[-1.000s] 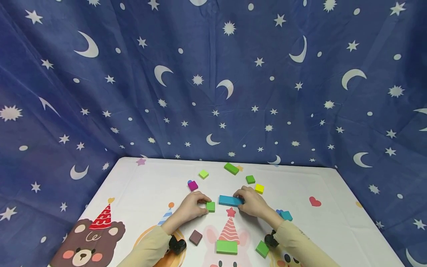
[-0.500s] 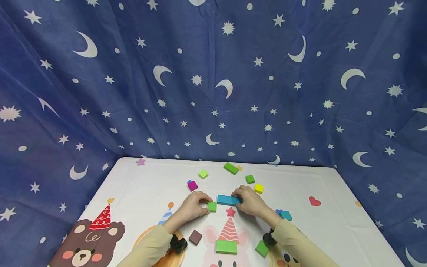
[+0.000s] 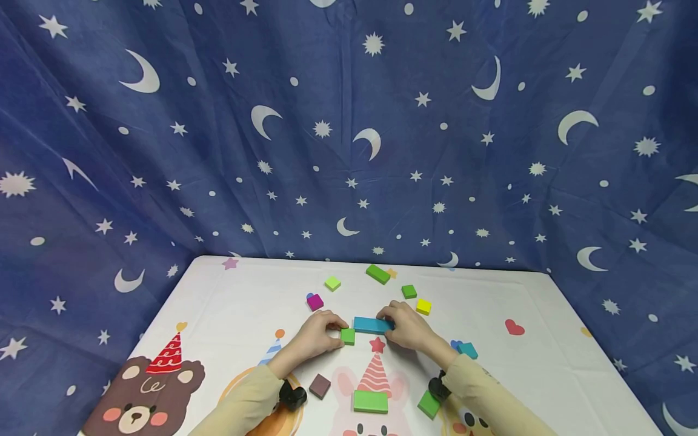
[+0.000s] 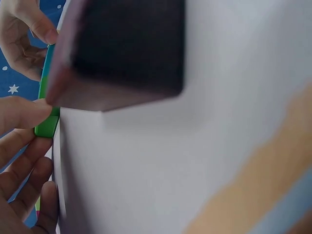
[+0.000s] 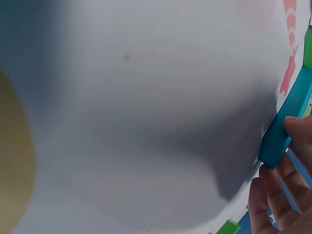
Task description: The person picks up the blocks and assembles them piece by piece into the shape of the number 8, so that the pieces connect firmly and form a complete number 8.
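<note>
My left hand pinches a small green block between thumb and fingers, low over the white tabletop. Just right of it lies a long blue block, gripped at its right end by my right hand. The green block stands right at the left end of the blue one. In the right wrist view, the blue block has thumb and fingertips at its near end, and the green block shows past its far end. The left wrist view has the left thumb and fingers around the green block.
Behind the hands are a magenta block, a lime block, a green bar, a green block and a yellow block. Nearer lie a brown block, a green bar, a green block; a teal block lies right.
The right hand has slid the blue block slightly left. The left hand has moved the small green block slightly right, so the two blocks' ends now meet in the head view.
</note>
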Demonstrator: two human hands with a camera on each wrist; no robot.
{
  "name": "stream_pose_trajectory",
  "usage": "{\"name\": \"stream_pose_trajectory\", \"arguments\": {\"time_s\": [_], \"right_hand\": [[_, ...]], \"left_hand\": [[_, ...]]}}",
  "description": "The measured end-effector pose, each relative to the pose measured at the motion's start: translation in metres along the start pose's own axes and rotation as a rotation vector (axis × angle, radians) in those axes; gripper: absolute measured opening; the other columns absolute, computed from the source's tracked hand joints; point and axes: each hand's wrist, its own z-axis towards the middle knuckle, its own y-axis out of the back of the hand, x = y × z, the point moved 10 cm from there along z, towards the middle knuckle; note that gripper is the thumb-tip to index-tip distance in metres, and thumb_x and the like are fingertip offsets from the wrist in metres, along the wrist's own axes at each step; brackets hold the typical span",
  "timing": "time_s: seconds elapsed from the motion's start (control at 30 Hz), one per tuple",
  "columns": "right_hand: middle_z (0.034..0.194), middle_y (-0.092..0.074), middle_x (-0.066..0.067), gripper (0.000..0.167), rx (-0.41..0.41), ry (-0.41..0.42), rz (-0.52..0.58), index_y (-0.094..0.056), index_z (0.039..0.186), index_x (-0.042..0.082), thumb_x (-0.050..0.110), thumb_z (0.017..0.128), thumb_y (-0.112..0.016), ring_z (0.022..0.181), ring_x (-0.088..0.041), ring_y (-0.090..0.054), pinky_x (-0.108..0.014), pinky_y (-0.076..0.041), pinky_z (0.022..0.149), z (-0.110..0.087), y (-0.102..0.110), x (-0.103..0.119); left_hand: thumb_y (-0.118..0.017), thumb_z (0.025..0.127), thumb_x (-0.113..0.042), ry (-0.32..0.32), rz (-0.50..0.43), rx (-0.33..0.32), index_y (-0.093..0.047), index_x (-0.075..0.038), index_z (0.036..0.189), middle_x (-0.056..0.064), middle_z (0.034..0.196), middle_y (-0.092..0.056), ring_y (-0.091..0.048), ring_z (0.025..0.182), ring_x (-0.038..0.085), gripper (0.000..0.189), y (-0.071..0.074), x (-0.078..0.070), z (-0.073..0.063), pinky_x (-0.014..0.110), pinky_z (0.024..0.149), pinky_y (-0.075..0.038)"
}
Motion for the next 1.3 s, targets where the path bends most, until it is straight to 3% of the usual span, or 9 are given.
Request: {"name": "stream_pose_trajectory", "arguments": {"time_s": [0.83, 1.13, 1.3], "right_hand": [[0.091, -0.061, 0.0, 0.035, 0.017, 0.017, 0.012, -0.07, 0.107, 0.013, 0.006, 0.074, -0.076, 0.086, -0.015, -0.052, -0.039, -0.049, 0.086, 0.0, 0.0, 0.0], [0.108, -0.066, 0.0, 0.041, 0.007, -0.071, 0.072, -0.067, 0.114, 0.016, 0.007, 0.075, -0.076, 0.094, -0.016, -0.058, -0.04, -0.051, 0.088, -0.009, 0.008, -0.012], [0.109, -0.066, -0.001, 0.039, -0.012, -0.084, 0.093, -0.067, 0.113, 0.015, 0.006, 0.076, -0.074, 0.1, -0.019, -0.06, -0.043, -0.05, 0.091, -0.015, 0.015, -0.016]], "left_hand": [[-0.082, 0.07, -0.008, -0.049, -0.085, 0.021, -0.074, -0.006, 0.096, 0.003, 0.092, -0.067, -0.061, 0.087, 0.018, 0.027, -0.002, 0.005, 0.002, 0.023, 0.079, -0.05], [-0.083, 0.069, -0.007, -0.054, -0.093, 0.024, -0.074, -0.005, 0.094, 0.004, 0.09, -0.066, -0.061, 0.085, 0.018, 0.027, -0.002, 0.004, 0.002, 0.023, 0.077, -0.05], [-0.083, 0.069, -0.007, -0.046, -0.098, 0.024, -0.074, -0.006, 0.095, 0.003, 0.09, -0.065, -0.061, 0.086, 0.018, 0.027, -0.002, 0.004, 0.003, 0.022, 0.077, -0.05]]}}
